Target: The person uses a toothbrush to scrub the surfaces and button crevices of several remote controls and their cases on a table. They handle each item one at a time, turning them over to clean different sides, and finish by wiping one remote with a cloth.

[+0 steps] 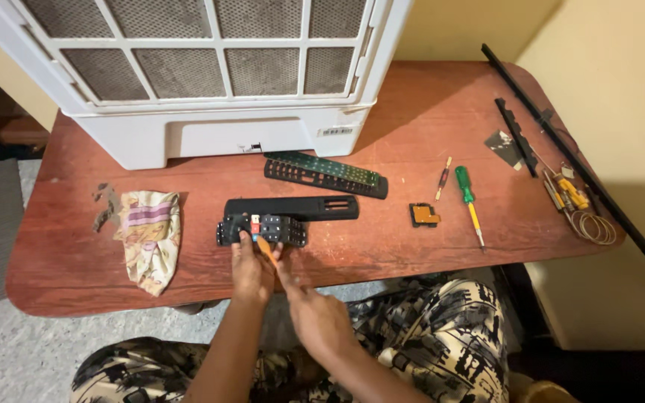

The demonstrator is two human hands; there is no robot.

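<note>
Black remote parts lay separated on the table (pixel 412 254); the keypad piece (pixel 263 230) was gripped by the left hand (pixel 251 272), the right hand (pixel 315 317) closed around an orange-tipped tool (pixel 265 248); reassembly remained.

single view, head-mounted, looking steeply down and forward over own knees. close range: table (pixel 427 119) fills mid-frame, near edge just ahead of lap. left hand (pixel 250 270) and right hand (pixel 315 313) enter from bottom centre. white cooler (pixel 210 82) cropped at top, wall corner at right, floor at left. no second view to overlap.
</note>
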